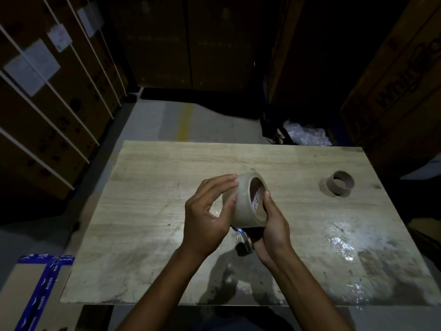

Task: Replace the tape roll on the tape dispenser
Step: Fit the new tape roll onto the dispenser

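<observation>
Dim light. Both hands raised over the middle of a pale wood-grain tabletop, its near half scuffed and glossy with glare. A full roll of clear tape, smooth and faintly milky, stands on edge between the hands; its brown card core faces right, with red print on the inner wall. Left hand closed on the roll's outer curve, fingertips along the top, thumb pressed on the tape face. Right hand clamped on the roll from below and right, thumb hooked over the core's rim. Under the roll, between the wrists, part of the dispenser shows: a dark blocky piece with a shiny metal bit, mostly hidden; whether the right hand also holds it cannot be told. Well apart, far right on the tabletop, an empty core, a bare brown card ring, lies tilted on its side. Cardboard boxes with white straps and paper labels stand left of the tabletop.
</observation>
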Demonstrator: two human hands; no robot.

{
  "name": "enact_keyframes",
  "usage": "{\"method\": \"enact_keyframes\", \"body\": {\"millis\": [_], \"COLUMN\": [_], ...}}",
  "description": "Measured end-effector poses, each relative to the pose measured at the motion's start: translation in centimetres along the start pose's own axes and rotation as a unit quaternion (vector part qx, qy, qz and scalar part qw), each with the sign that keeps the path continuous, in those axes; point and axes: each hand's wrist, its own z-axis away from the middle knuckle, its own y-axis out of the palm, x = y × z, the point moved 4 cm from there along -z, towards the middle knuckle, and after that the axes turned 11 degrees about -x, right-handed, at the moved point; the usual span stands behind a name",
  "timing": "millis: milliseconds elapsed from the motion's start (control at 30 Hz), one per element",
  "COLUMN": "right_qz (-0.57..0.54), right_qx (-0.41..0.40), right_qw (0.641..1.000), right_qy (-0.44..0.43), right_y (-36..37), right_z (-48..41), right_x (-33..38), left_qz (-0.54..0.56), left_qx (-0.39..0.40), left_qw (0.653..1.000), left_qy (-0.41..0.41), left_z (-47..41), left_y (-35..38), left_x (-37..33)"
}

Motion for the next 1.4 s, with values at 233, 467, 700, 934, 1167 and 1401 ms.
{"method": "enact_keyframes", "body": {"millis": [233,467,700,934,1167,1401], "right_qz": [0.076,0.198,0.321,0.391,0.456,0.392], "right_qx": [0.013,0.013,0.000,0.047,0.094,-0.061], "right_qw": [0.992,0.954,0.914,0.890,0.851,0.868], "right_qy": [-0.103,-0.226,-0.249,-0.231,-0.240,-0.298], "right_y": [-0.3,-0.8,-2.8,-4.5,-6.8,-9.0], "right_z": [-0.8,-1.2,-2.1,-2.4,-3.2,-7.0], "right_x": [0.9,0.9,-2.1,-5.3,-6.8,-6.2], "left_qz": [0.075,0.142,0.154,0.109,0.091,0.011], "left_qx": [0.038,0.063,0.079,0.086,0.110,0.079], "left_qw": [0.970,0.913,0.869,0.866,0.848,0.836], "left_qy": [-0.227,-0.376,-0.463,-0.480,-0.511,-0.543], "left_z": [0.5,2.1,5.2,7.6,9.6,11.7], "left_y": [0.2,1.0,1.5,1.6,2.3,3.1], "left_x": [2.4,5.1,8.1,10.9,13.1,15.0]}}
